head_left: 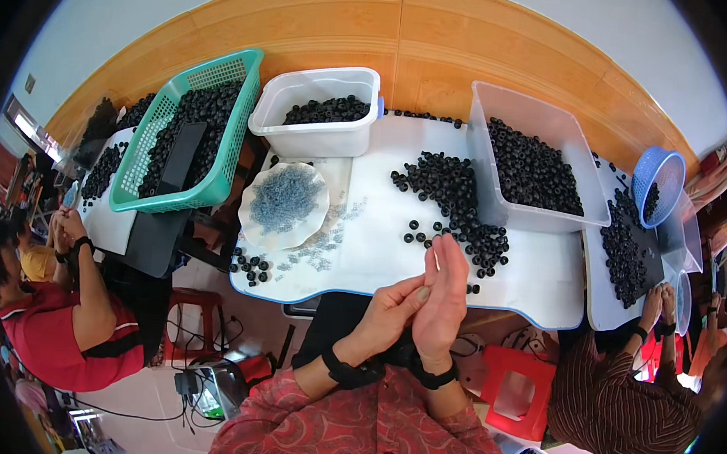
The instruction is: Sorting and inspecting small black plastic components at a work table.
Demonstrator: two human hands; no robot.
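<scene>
My left hand (388, 317) and my right hand (441, 317) meet above the front edge of the white table (370, 260). The right hand's fingers are stretched out together, pointing up and away. Against its palm side rests the left hand, thumb and fingers drawn together; whether something small lies between is hidden. Just beyond are loose black ring-like pieces (440, 182), several of them single near my fingertips. To the left, a white scalloped plate (314, 224) holds a heap of tiny grey-blue wire-like pieces (284, 196), and more are scattered beside it.
Black pieces fill a clear bin (528, 217) at the right, a white tub (318, 142) and a green basket (217, 191). A person in red (70, 327) sits left, another in stripes (618, 396) right. A red stool (494, 398) stands beside me.
</scene>
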